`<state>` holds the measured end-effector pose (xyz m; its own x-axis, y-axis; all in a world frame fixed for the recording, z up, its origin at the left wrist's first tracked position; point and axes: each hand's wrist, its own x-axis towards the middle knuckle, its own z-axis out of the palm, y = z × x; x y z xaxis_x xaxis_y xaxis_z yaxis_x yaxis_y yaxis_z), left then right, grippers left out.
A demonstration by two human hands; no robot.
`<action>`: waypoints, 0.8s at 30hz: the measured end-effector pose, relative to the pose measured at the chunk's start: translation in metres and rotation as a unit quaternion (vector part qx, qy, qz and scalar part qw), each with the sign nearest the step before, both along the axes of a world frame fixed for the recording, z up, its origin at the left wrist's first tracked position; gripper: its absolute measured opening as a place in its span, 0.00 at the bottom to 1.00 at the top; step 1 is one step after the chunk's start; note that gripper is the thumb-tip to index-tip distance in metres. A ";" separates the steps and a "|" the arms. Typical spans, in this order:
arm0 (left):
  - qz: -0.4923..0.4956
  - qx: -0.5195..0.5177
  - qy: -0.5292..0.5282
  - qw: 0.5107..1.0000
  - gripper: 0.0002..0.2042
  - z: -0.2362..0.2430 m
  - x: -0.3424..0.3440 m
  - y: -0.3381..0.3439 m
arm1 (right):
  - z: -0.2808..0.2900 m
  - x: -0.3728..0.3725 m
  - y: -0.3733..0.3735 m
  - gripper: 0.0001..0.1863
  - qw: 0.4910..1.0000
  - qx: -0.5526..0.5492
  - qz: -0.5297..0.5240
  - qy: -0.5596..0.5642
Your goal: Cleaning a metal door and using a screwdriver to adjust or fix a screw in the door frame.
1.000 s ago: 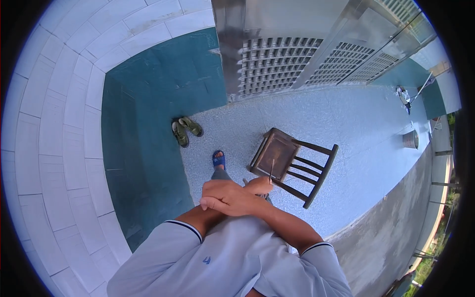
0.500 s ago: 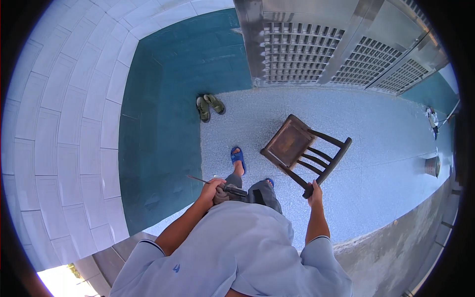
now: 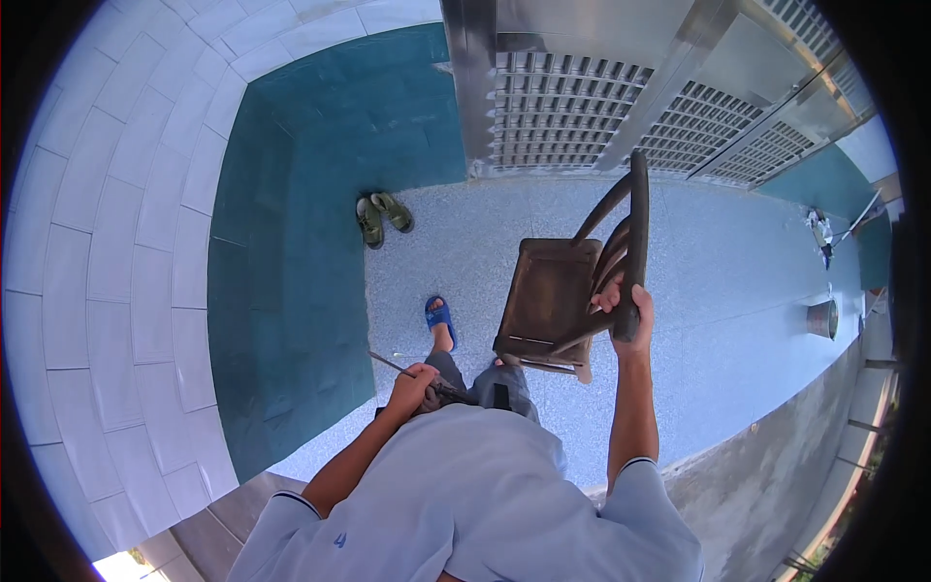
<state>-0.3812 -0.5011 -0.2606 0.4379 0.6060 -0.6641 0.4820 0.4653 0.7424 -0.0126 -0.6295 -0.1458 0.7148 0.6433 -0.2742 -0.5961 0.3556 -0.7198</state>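
Observation:
A dark brown wooden chair [image 3: 549,289] stands or hangs slightly tilted in front of me on the right. My right hand [image 3: 626,312] is wrapped round the near end of its backrest rail. Whether all the chair's legs touch the floor cannot be seen. Held close to my waist, my left hand [image 3: 414,388] is closed on a screwdriver [image 3: 386,363], whose thin shaft points away to the left. Its dark handle and a bunched greyish thing by my palm are partly hidden.
Green shoes [image 3: 384,218] sit beside the teal tiled wall [image 3: 291,262]. Metal doors with grilles [image 3: 572,107] line the far side. A bucket [image 3: 822,318] stands on the right, with a long-handled mop-like thing [image 3: 822,236] beyond it. My foot wears a blue slipper [image 3: 438,315].
The chair has turned, its backrest swinging up and its seat coming nearer my legs. My right hand has moved forward with it, while the left stays near my waist.

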 end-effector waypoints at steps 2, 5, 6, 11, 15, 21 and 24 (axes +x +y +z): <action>-0.008 0.005 -0.015 1.000 0.09 0.007 0.012 0.002 | 0.039 -0.005 -0.008 0.20 0.981 -0.028 0.144 -0.128; -0.022 -0.005 -0.057 0.998 0.09 0.020 0.053 0.019 | 0.040 0.033 0.025 0.24 0.978 -0.176 0.110 -0.031; -0.022 0.019 -0.084 0.996 0.09 0.012 0.060 0.022 | 0.042 0.026 0.013 0.24 0.974 -0.195 0.109 -0.030; 0.053 0.045 -0.224 0.972 0.06 0.047 0.130 0.033 | 0.125 -0.021 -0.012 0.23 0.975 -0.206 0.063 -0.057; 0.099 -0.062 -0.332 0.936 0.06 0.068 0.206 0.018 | 0.179 -0.045 -0.047 0.24 0.983 -0.172 0.022 -0.057; -0.094 0.225 -0.376 0.894 0.08 0.001 0.271 -0.025 | 0.245 -0.083 -0.101 0.29 0.988 -0.105 -0.030 -0.112; -0.257 0.287 -0.348 0.855 0.09 0.009 0.278 -0.012 | 0.252 -0.099 -0.117 0.29 0.985 -0.096 -0.071 -0.125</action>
